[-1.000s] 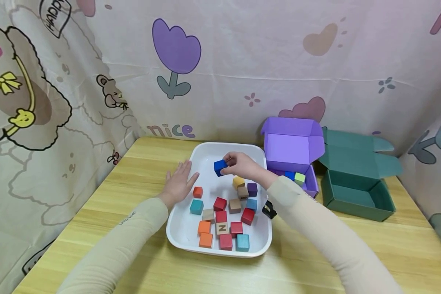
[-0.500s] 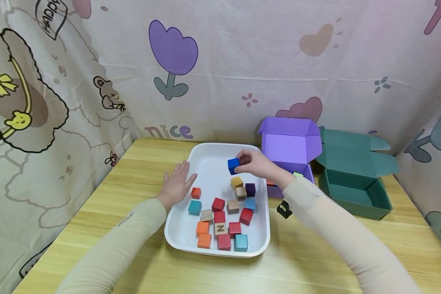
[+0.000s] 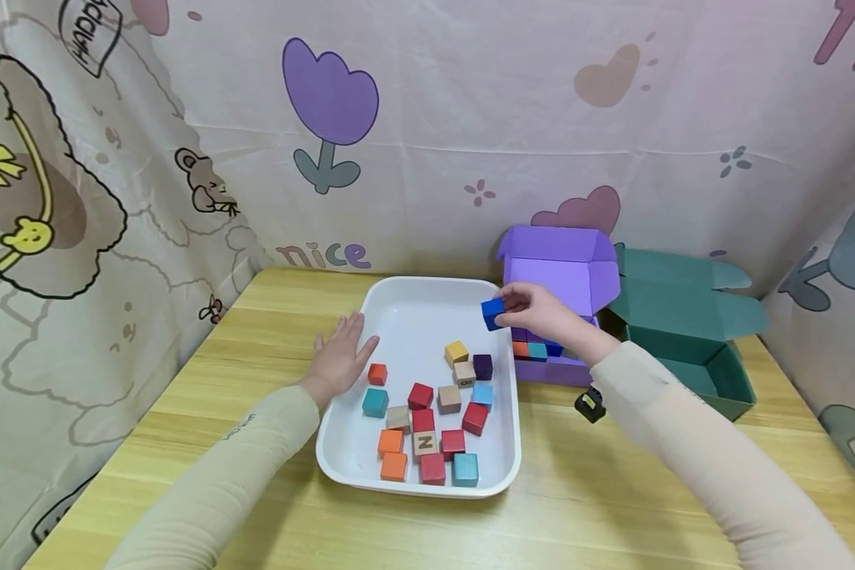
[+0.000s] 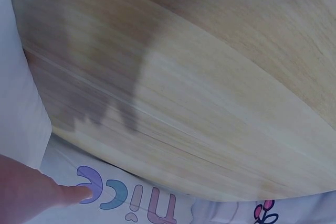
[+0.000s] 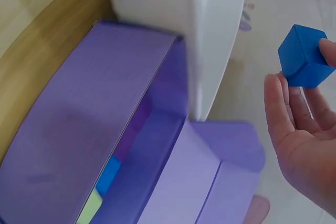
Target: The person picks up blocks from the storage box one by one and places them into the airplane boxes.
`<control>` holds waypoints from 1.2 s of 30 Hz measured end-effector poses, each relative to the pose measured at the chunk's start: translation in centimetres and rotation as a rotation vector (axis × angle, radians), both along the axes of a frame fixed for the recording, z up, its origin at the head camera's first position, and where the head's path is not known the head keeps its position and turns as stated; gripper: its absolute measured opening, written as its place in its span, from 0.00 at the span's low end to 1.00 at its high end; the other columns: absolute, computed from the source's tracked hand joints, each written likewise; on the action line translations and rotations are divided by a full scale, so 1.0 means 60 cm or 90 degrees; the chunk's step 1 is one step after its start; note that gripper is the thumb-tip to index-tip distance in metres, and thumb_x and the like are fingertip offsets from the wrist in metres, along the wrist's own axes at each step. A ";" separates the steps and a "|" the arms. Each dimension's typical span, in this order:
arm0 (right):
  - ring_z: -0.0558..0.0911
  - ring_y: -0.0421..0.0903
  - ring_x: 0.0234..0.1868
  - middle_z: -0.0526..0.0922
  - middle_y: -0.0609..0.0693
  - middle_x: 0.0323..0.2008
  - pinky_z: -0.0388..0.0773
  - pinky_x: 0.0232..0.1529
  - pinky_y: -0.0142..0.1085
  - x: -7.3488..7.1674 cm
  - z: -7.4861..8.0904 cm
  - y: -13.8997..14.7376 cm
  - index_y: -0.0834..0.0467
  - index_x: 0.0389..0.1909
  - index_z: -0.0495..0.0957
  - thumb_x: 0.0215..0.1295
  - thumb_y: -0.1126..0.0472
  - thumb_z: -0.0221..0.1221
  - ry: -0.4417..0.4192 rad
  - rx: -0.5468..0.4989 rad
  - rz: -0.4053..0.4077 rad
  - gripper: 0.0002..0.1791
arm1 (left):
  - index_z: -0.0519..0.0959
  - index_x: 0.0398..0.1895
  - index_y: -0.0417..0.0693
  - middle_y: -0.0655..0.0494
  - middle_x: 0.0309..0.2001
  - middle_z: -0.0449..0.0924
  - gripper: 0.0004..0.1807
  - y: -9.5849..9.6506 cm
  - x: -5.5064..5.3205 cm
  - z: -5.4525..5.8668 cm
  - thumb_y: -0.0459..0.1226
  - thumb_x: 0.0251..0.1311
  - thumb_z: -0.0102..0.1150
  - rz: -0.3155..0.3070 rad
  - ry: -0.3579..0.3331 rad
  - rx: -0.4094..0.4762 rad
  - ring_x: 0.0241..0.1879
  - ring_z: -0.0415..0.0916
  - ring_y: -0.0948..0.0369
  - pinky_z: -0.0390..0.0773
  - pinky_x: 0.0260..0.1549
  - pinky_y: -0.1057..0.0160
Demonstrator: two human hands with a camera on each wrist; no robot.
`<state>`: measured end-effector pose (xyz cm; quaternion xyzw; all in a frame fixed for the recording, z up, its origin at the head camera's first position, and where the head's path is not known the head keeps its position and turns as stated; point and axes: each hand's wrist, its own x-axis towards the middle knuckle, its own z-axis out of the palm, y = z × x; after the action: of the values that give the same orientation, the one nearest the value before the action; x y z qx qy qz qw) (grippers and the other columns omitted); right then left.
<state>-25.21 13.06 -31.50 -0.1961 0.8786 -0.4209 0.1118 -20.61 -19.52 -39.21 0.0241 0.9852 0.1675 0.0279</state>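
Observation:
A blue cube (image 3: 492,313) is pinched between the thumb and fingers of my right hand (image 3: 537,311), held up over the right rim of the white tray (image 3: 413,291). In the right wrist view the same blue cube (image 5: 304,56) is well clear of the open purple box (image 5: 89,93). My left hand (image 3: 338,360) rests with straight fingers along the tray's left rim. Inside the tray lie several cubes, among them a yellow cube (image 3: 457,352), a dark purple cube (image 3: 482,366), a red cube (image 3: 420,396) and a wooden cube marked N (image 3: 424,443).
Right of the tray, the purple box (image 3: 552,370) has its lid up and holds several coloured cubes, partly hidden by my right arm. A green box (image 3: 716,378) with a raised lid stands farther right. A printed cloth (image 3: 427,158) hangs behind the wooden table (image 3: 271,317).
My right hand has carried the blue cube rightward, from over the tray's middle to its right rim near the purple box. The left hand stays at the tray's left rim.

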 end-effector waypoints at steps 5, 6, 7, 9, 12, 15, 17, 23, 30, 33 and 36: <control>0.77 0.56 0.51 0.77 0.64 0.50 0.76 0.54 0.47 -0.002 -0.004 0.032 0.65 0.55 0.70 0.60 0.61 0.60 0.015 0.018 0.001 0.23 | 0.41 0.74 0.42 0.44 0.75 0.39 0.38 0.001 0.001 0.001 0.55 0.70 0.30 0.002 0.002 0.002 0.74 0.34 0.46 0.35 0.67 0.34; 0.77 0.57 0.51 0.77 0.64 0.50 0.76 0.54 0.48 -0.002 -0.005 0.038 0.66 0.54 0.70 0.60 0.62 0.60 0.017 0.026 0.002 0.22 | 0.41 0.74 0.42 0.44 0.75 0.39 0.38 0.000 0.000 0.000 0.55 0.71 0.30 0.001 0.002 0.001 0.74 0.34 0.46 0.35 0.67 0.34; 0.76 0.57 0.51 0.77 0.64 0.50 0.76 0.54 0.48 -0.003 -0.006 0.045 0.66 0.53 0.70 0.60 0.62 0.60 0.020 0.038 0.002 0.22 | 0.41 0.74 0.42 0.44 0.75 0.39 0.38 0.000 0.000 0.001 0.55 0.71 0.30 0.001 0.003 0.000 0.74 0.34 0.46 0.35 0.67 0.34; 0.76 0.58 0.52 0.76 0.64 0.50 0.76 0.54 0.49 -0.004 -0.008 0.059 0.66 0.52 0.70 0.60 0.62 0.60 0.022 0.063 0.001 0.21 | 0.41 0.74 0.42 0.44 0.75 0.39 0.38 -0.001 0.000 0.001 0.55 0.71 0.30 0.001 0.004 0.000 0.74 0.34 0.46 0.35 0.67 0.34; 0.76 0.57 0.51 0.76 0.64 0.49 0.76 0.53 0.49 -0.005 -0.013 0.082 0.66 0.50 0.70 0.59 0.61 0.60 0.027 0.098 0.004 0.20 | 0.42 0.74 0.41 0.44 0.75 0.39 0.38 -0.002 -0.001 0.001 0.55 0.71 0.30 -0.001 0.007 -0.001 0.74 0.34 0.45 0.35 0.67 0.34; 0.78 0.56 0.48 0.77 0.62 0.46 0.76 0.51 0.48 -0.007 -0.020 0.105 0.66 0.47 0.72 0.58 0.62 0.61 0.038 0.123 0.003 0.18 | 0.42 0.74 0.41 0.43 0.75 0.40 0.38 -0.003 0.000 0.001 0.55 0.71 0.30 -0.003 0.008 -0.002 0.74 0.34 0.45 0.35 0.67 0.34; 0.78 0.54 0.45 0.78 0.61 0.43 0.77 0.48 0.46 -0.008 -0.025 0.117 0.66 0.45 0.73 0.57 0.62 0.61 0.045 0.142 -0.001 0.17 | 0.42 0.74 0.41 0.43 0.75 0.39 0.38 -0.003 0.001 0.002 0.55 0.71 0.29 -0.003 0.006 -0.002 0.74 0.34 0.45 0.35 0.67 0.34; 0.75 0.50 0.39 0.79 0.59 0.38 0.77 0.41 0.41 -0.011 -0.040 0.132 0.66 0.42 0.75 0.53 0.64 0.63 0.053 0.212 -0.001 0.16 | 0.41 0.74 0.41 0.43 0.75 0.39 0.38 -0.005 0.003 0.003 0.56 0.70 0.29 -0.001 0.002 -0.003 0.74 0.33 0.45 0.35 0.67 0.34; 0.71 0.47 0.30 0.78 0.55 0.33 0.70 0.29 0.35 -0.009 -0.055 0.127 0.67 0.45 0.75 0.51 0.66 0.60 0.040 0.328 -0.024 0.18 | 0.42 0.74 0.41 0.44 0.75 0.39 0.38 -0.003 0.002 0.000 0.56 0.70 0.29 -0.003 0.005 -0.008 0.74 0.34 0.45 0.36 0.67 0.34; 0.70 0.46 0.27 0.77 0.53 0.29 0.67 0.26 0.34 -0.009 -0.060 0.123 0.67 0.46 0.75 0.51 0.67 0.59 0.033 0.350 -0.034 0.19 | 0.42 0.74 0.41 0.44 0.75 0.39 0.38 -0.002 0.002 0.000 0.56 0.70 0.29 -0.002 0.006 -0.006 0.74 0.34 0.46 0.36 0.67 0.34; 0.69 0.45 0.25 0.75 0.51 0.26 0.65 0.25 0.34 -0.009 -0.063 0.120 0.67 0.48 0.75 0.51 0.68 0.58 0.028 0.362 -0.042 0.20 | 0.42 0.74 0.42 0.44 0.75 0.39 0.38 0.001 0.002 0.001 0.56 0.70 0.29 -0.001 0.007 -0.003 0.74 0.34 0.46 0.35 0.67 0.34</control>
<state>-25.77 20.27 -35.25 -0.1374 0.9695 -0.1563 0.1295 -20.49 -19.49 -39.14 0.0259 0.9856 0.1653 0.0224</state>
